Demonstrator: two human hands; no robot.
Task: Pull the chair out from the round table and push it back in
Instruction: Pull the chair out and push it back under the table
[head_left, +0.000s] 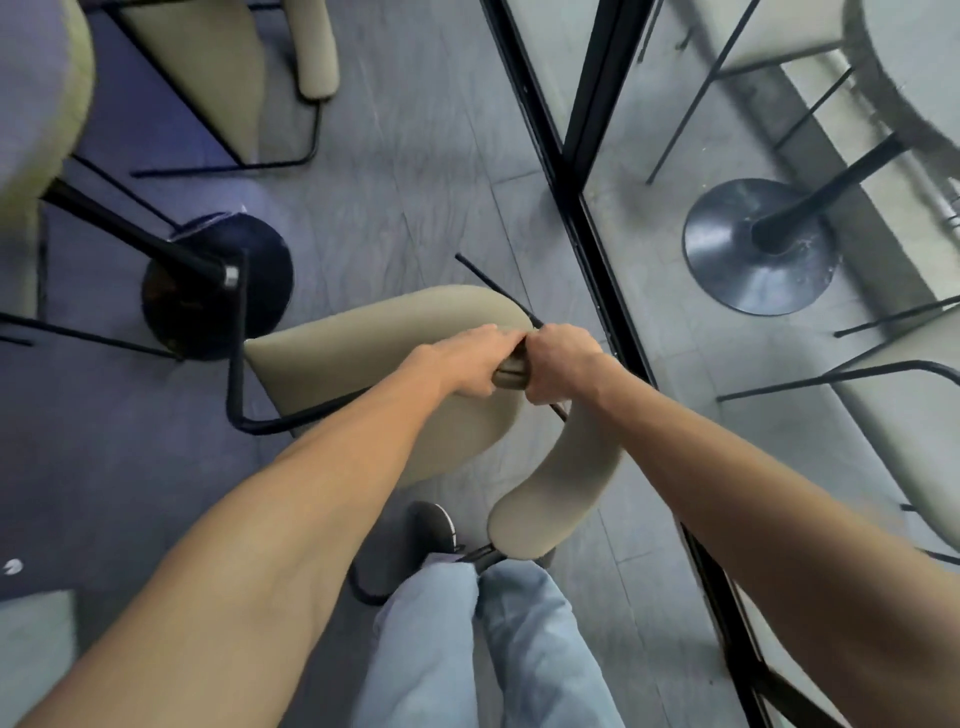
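Floor in grey tile fills your view, with a black-framed glass wall running down its right side. The round worktop is cut off at the upper left; only its blurred rim and dark pedestal base show. The chair stands between that base and the glass, seat facing left toward the pedestal, its curved backrest running from your hands back toward your shoe. Your left hand and right hand curl round the backrest's far end, almost touching; your left forearm hides part of the seat.
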